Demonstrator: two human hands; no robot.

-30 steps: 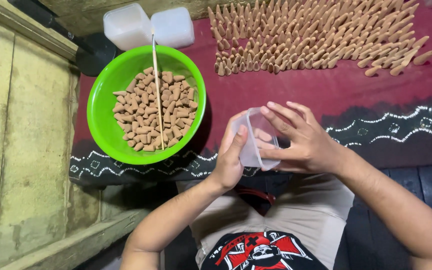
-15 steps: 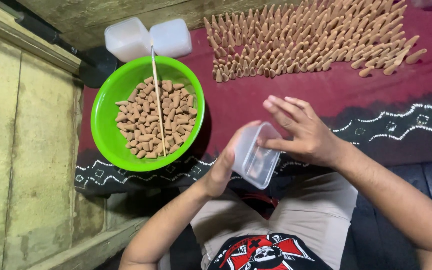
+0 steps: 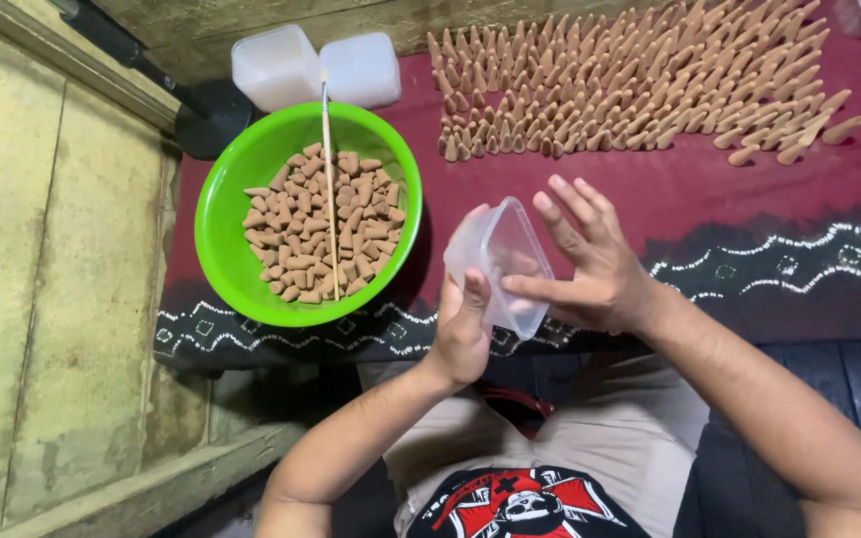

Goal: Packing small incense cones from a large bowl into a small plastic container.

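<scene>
**Q:** While both hands are raised over the lap, what do they carry?

**A:** A small clear plastic container (image 3: 500,261), tilted, is held between them above the near edge of the dark red patterned cloth (image 3: 710,189). The left hand (image 3: 462,334) is closed on its lower end, thumb against the wall. The right hand (image 3: 590,261) presses its palm to the container's right side, fingers (image 3: 575,204) spread and straight rather than curled. What the container holds cannot be told.

**Q:** What lies beside the container?

**A:** To its left, a bright green bowl (image 3: 226,214) holds a heap of brown incense cones (image 3: 326,224), with a thin wooden stick (image 3: 329,189) laid across them. Two white plastic tubs (image 3: 316,68) stand just beyond the bowl, touching each other.

**Q:** And farther off?

**A:** Rows of cones (image 3: 630,85), most upright, cover the far part of the cloth, well apart from the hands. A worn yellowish wooden surface (image 3: 52,279) runs along the left.
</scene>
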